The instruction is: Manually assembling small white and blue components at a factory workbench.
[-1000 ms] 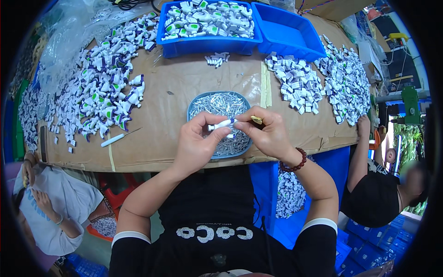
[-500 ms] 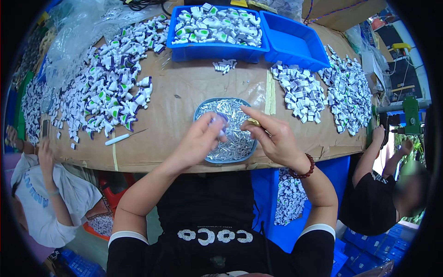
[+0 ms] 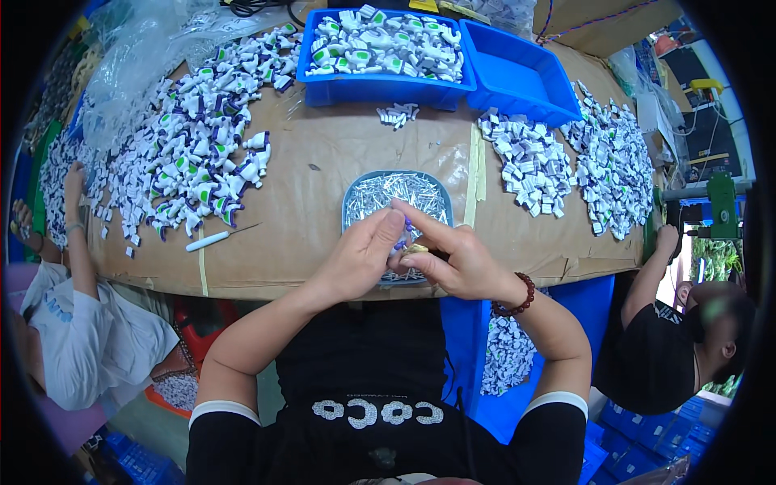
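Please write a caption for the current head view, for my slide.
Left hand and right hand meet around a partly hidden purple piece at a tub of metal pins.

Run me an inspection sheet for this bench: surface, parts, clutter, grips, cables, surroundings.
Surface: brown covering, pale tape strip.
Parts: white-and-purple piece between the hands; metal pins in a blue-grey tub; white figures filling a blue bin.
Clutter: loose left pile, right pile; white-handled pick lying loose.
Grips: left hand holds the piece; right hand is at it, exact contact hidden.
Cables: black cable at the far edge.
Surroundings: one person at left, another at right.
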